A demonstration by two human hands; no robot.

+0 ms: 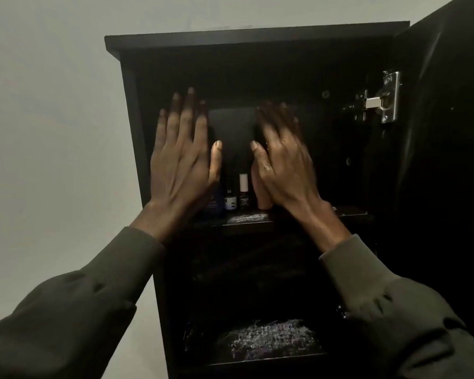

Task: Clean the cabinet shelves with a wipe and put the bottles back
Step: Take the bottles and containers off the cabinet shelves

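Two sleeves (74,310); left hand (181,160), right hand (282,165) raised, fingers spread, empty; four bottles (243,192) on cabinet shelf (350,212).

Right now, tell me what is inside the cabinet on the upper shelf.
Small bottles stand in a row on the upper shelf: a white-capped bottle, a dark-capped one, a blue one. The hands cover whatever else stands there.

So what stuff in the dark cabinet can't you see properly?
Head view only:
- Blue bottle: half hidden by the left hand.
- Pinkish bottle: partly behind the right hand, which is motion-blurred.
- Bottle labels: too small to read.
- Lower shelf: too dark.
- Cabinet door: cut off by the right edge.
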